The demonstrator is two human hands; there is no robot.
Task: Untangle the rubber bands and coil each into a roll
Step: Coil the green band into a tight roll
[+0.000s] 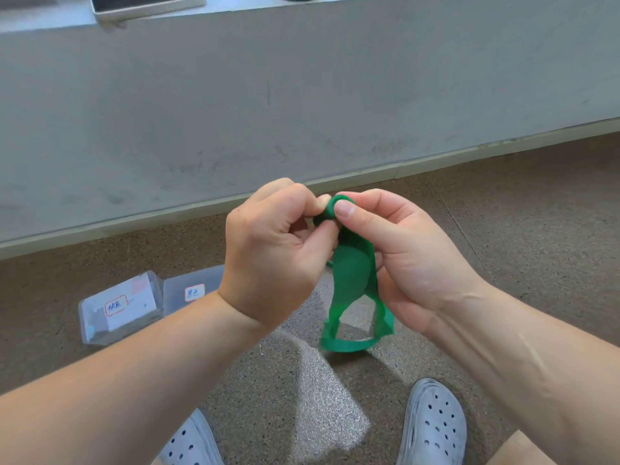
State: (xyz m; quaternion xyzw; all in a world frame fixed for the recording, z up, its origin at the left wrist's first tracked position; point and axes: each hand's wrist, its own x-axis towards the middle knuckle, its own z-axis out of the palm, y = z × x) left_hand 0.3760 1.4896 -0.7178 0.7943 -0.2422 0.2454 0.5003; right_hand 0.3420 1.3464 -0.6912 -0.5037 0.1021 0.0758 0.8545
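While the green rubber band [352, 273] hangs in mid-air above the floor [503, 229], its top end wound into a small roll [330, 209], I see my left hand [275, 250] and right hand [402, 256] both pinching that roll, with two labelled clear boxes [117, 307] on the floor to the left.

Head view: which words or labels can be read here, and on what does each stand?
"绿色", handwritten, on the label of the left clear box.
"黑色", handwritten, on the label of the right clear box.
Both are small, so my reading is likely, not sure. No other text shows.
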